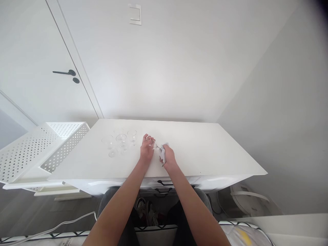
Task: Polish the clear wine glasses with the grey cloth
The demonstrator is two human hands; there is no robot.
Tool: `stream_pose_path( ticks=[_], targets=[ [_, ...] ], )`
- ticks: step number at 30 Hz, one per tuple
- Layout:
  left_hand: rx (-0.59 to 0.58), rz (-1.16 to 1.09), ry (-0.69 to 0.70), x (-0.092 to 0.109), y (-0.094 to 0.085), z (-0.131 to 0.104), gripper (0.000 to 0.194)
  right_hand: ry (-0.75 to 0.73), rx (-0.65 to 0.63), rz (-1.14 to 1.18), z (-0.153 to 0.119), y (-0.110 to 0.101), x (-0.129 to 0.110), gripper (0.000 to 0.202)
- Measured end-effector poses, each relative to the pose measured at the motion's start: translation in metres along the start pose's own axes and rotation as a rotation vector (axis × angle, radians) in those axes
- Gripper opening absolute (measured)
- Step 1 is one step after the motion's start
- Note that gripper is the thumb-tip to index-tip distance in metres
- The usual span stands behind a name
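My left hand [147, 147] is closed round the bowl of a clear stemmed glass [154, 145], which lies tilted with its stem toward the right. A pale cloth [162, 154] is bunched in my right hand [169, 156], wrapped about the foot end of that glass, so the foot is hidden. To the left of my left hand, several more clear stemmed glasses [121, 138] stand upright in a group on the white cabinet top [205, 147]. Their outlines are faint against the white surface.
A white perforated rack [23, 150] stands against the cabinet's left end. Dark drawer handles [164, 183] stick out at the front, near my knees. A white door with a dark handle [64, 72] is at the back left. A round white bin-like object [251, 200] sits on the floor at right.
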State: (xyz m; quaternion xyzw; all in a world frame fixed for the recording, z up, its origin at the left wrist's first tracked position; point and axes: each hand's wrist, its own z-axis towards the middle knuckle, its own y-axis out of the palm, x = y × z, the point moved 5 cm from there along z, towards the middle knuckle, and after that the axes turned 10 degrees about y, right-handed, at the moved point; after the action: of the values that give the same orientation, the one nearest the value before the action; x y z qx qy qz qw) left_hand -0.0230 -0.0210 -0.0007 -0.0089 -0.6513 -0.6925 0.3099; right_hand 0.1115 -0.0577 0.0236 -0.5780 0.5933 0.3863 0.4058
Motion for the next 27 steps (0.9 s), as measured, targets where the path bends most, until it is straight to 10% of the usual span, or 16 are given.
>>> stream_pose_path(
  ticks=[2,8,14,19,24,27],
  targets=[
    [-0.025,-0.005,0.004,0.001,0.002,0.000,0.041,0.047,0.021,-0.014,-0.003,-0.002,0.000,0.019],
    [-0.060,-0.082,-0.056,-0.003,0.010,-0.005,0.037,-0.677,0.084,-0.448,-0.030,-0.005,-0.017,0.024],
    [-0.103,0.008,-0.026,-0.002,0.010,-0.004,0.047,-0.032,0.138,-0.042,-0.015,-0.003,0.011,0.020],
    [-0.082,-0.073,-0.019,-0.002,0.007,-0.004,0.038,-0.569,0.122,-0.274,-0.027,-0.004,-0.012,0.024],
    [-0.093,0.030,-0.032,-0.004,0.006,-0.004,0.047,-0.150,0.081,-0.018,-0.003,-0.011,0.009,0.022],
    [-0.093,-0.001,-0.032,-0.002,0.008,-0.006,0.044,-0.335,0.175,-0.222,-0.019,-0.008,0.004,0.022]
  ],
)
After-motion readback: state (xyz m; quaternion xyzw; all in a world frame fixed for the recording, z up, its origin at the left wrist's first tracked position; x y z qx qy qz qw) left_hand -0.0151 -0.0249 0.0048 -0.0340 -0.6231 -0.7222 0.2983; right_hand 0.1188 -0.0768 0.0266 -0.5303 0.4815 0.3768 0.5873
